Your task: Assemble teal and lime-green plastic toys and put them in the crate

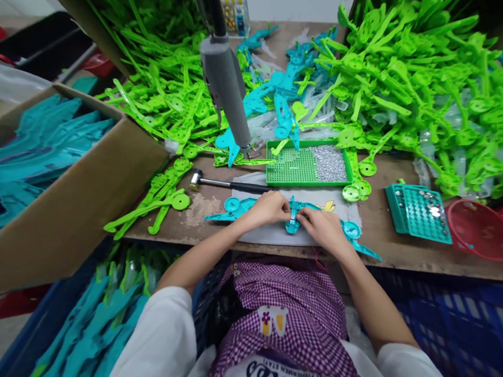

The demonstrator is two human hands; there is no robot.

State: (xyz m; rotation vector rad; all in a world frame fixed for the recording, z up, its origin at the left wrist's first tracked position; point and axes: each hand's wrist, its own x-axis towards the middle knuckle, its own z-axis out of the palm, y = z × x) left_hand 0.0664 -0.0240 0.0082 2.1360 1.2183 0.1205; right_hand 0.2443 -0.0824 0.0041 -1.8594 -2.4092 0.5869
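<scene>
A long turquoise plastic part [294, 215] lies across the grey cloth [259, 234] at the bench's front edge, its wings spreading left and right. My left hand [271, 208] is closed, thumb and fingers pinched at the left of the part's raised middle. From the right, my right hand [322, 225] grips the same middle section with curled fingers. Any small piece between the fingertips is hidden. Just behind my hands lie a hammer [220, 183] with a black handle and a green tray [293, 165] with small silver pins heaped on its right side.
A grey power screwdriver [226, 91] hangs over the bench. Bright green plastic arms [399, 72] pile up at both sides. Left stands a cardboard box [73, 191] of turquoise parts. Right are a teal perforated tray [423, 213] with metal discs and a red bowl [481, 229].
</scene>
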